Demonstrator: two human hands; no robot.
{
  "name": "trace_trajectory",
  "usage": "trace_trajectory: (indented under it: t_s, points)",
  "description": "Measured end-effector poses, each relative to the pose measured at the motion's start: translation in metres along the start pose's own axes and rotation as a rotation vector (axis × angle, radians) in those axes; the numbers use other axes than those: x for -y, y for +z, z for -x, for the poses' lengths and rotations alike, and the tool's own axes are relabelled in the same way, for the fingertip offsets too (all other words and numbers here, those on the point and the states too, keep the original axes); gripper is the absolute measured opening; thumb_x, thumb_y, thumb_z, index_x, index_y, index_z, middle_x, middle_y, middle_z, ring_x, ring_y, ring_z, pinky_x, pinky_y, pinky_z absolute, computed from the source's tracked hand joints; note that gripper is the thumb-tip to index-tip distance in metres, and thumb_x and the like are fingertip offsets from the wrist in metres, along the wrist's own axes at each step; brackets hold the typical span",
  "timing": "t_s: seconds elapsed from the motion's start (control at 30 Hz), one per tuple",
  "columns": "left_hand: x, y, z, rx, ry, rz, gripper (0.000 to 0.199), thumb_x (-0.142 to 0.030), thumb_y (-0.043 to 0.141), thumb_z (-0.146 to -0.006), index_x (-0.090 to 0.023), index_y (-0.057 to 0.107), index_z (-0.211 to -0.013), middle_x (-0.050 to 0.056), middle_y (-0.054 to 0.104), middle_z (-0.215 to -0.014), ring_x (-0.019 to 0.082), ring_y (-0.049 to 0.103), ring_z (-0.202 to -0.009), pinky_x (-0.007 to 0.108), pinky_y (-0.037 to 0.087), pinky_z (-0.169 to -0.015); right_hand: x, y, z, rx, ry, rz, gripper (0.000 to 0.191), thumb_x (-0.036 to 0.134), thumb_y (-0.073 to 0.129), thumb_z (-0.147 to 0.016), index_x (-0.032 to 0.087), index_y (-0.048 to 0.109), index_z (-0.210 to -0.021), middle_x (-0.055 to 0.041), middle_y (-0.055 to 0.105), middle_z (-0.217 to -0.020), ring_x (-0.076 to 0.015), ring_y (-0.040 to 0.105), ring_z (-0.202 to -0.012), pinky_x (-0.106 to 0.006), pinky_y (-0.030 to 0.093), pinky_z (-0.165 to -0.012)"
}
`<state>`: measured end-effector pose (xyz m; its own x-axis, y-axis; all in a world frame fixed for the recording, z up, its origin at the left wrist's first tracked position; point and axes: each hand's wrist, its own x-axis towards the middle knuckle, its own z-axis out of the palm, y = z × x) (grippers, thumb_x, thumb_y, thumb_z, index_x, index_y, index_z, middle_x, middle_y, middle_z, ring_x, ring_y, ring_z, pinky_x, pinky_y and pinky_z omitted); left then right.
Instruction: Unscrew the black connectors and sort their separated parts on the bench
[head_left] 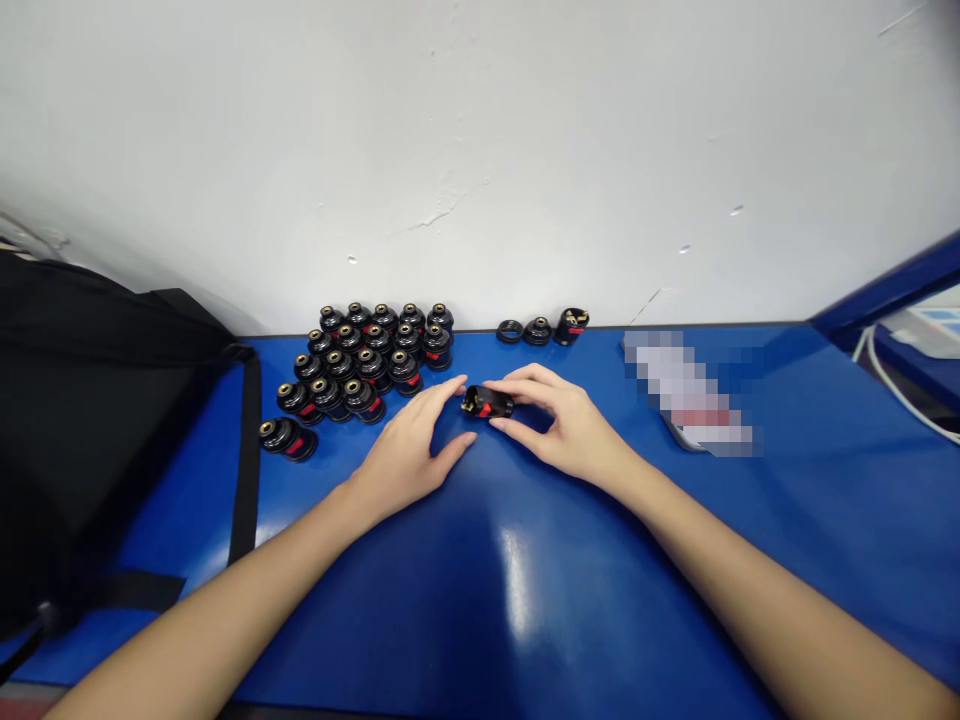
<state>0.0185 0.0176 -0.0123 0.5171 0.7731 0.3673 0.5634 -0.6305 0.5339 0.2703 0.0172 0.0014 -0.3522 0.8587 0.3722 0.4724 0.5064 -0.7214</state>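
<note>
Gold details (pixel 470 405) inside the held black cylinder (pixel 501 406) are too small to tell; pixelation masks an object (pixel 690 392); a black bag (pixel 82 400) is cropped at left

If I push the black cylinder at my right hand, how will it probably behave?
The black cylinder may roll, since its body is round and lies sideways. It could slide, as the blue table looks glossy. Its open end looks round, suggesting it is stiff.

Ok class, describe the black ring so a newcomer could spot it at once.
Scan the blue table along the white wall. Right of the cluster of black parts, three pieces sit in a row, the ring leftmost. Unlike the domed cap and gold-pronged cup, it is a low, open band.
</note>
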Motion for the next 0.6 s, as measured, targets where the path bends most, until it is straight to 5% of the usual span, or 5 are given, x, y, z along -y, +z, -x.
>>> trace_trajectory:
  t_s: [0.37, 0.6]
  points:
    - [-0.002, -0.005, -0.003, -0.044, 0.025, 0.084, 0.035, -0.024, 0.067, -0.102, -0.024, 0.06, -0.135, 0.009, 0.073, -0.131, 0.025, 0.07, -0.123, 0.047, 0.058, -0.111, 0.002, -0.005, -0.003, 0.006, 0.052, -0.063, 0.026, 0.039, 0.066, -0.102, 0.025, 0.072, -0.124, -0.0086, 0.077, -0.12, -0.0257, 0.077, -0.108, -0.048, 0.065, -0.101]
    - [-0.003, -0.005, -0.003, -0.039, 0.021, 0.089, 0.036, -0.023, 0.066, -0.102, -0.024, 0.059, -0.137, 0.009, 0.073, -0.133, 0.025, 0.069, -0.125, 0.046, 0.056, -0.113, -0.019, -0.006, -0.009, -0.043, 0.051, 0.25, 0.035, 0.029, 0.055, -0.105, 0.019, 0.064, -0.138, -0.0193, 0.052, -0.161, -0.033, 0.067, -0.13, -0.058, 0.06, -0.106]
